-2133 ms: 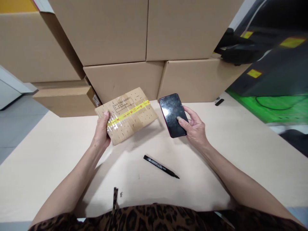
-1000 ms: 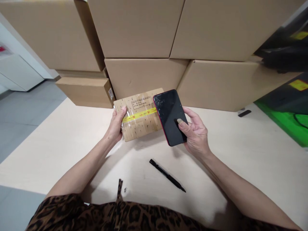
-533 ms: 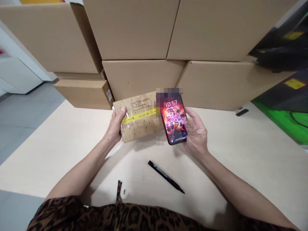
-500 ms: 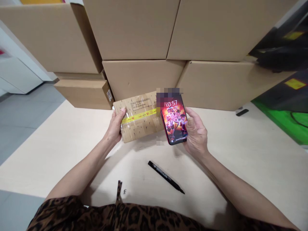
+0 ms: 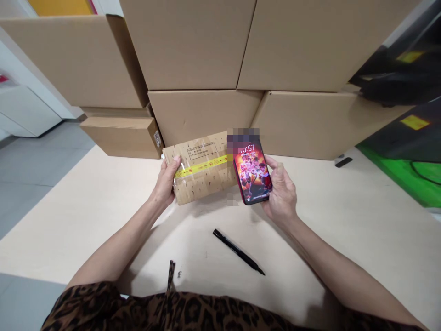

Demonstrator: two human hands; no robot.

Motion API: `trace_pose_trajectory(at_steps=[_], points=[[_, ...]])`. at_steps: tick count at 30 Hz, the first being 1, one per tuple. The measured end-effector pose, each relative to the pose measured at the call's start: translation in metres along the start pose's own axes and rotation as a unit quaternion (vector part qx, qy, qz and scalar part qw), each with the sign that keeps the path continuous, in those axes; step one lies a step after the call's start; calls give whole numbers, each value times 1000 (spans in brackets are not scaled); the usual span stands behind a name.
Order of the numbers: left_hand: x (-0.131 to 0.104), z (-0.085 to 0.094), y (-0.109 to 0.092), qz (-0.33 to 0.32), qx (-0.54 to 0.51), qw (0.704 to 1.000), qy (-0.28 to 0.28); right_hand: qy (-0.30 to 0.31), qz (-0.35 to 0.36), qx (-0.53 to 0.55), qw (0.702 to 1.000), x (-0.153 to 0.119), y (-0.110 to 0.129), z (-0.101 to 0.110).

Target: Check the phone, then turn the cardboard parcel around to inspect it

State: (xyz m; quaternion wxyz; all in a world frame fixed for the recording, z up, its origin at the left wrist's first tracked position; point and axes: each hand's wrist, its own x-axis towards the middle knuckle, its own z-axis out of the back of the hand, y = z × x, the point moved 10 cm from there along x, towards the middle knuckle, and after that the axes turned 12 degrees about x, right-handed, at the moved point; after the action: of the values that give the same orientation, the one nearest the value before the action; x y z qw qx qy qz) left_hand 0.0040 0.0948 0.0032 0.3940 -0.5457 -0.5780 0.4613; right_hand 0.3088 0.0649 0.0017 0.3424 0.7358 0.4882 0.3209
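My left hand point(image 5: 164, 184) grips the left end of a small brown cardboard box point(image 5: 203, 184), its thumb on the top face. Yellow tape with red marks runs along the box, and a printed label sits above the tape. My right hand point(image 5: 282, 193) is closed around the right side of a phone point(image 5: 254, 177) with a lit, colourful lock screen. The phone overlaps the right end of the box, and a pixelated patch covers part of both. Below them a black marker point(image 5: 237, 252) lies on the table point(image 5: 86, 220).
Large cardboard boxes point(image 5: 193, 46) are stacked along the back of the table. A flatter box point(image 5: 119, 135) stands at the back left. At the back right lies a small black object point(image 5: 343, 162), with a green surface point(image 5: 399, 170) beyond the table edge.
The phone has shifted slightly right and tilted a little in my right hand, whose thumb has moved up. My left hand keeps its hold on the box. The view has shifted slightly.
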Motion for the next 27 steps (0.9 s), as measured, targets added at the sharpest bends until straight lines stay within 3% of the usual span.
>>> trace_pose_trajectory(at_steps=[4,7,14,20,27], points=[[-1,1,1,6,-1,1000,-2,-54,41,21,998,10,7,18],[-1,0,0,4,-8,1000,-3,-113,50,16,992,21,10,48],[0,-3,0,3,-8,1000,2,-192,-26,-97,976,43,7,107],[-1,-3,-2,5,10,1000,1,-211,-66,-155,963,55,-5,129],[-1,-7,-5,1,20,1000,22,-207,-66,-224,950,73,-12,147]])
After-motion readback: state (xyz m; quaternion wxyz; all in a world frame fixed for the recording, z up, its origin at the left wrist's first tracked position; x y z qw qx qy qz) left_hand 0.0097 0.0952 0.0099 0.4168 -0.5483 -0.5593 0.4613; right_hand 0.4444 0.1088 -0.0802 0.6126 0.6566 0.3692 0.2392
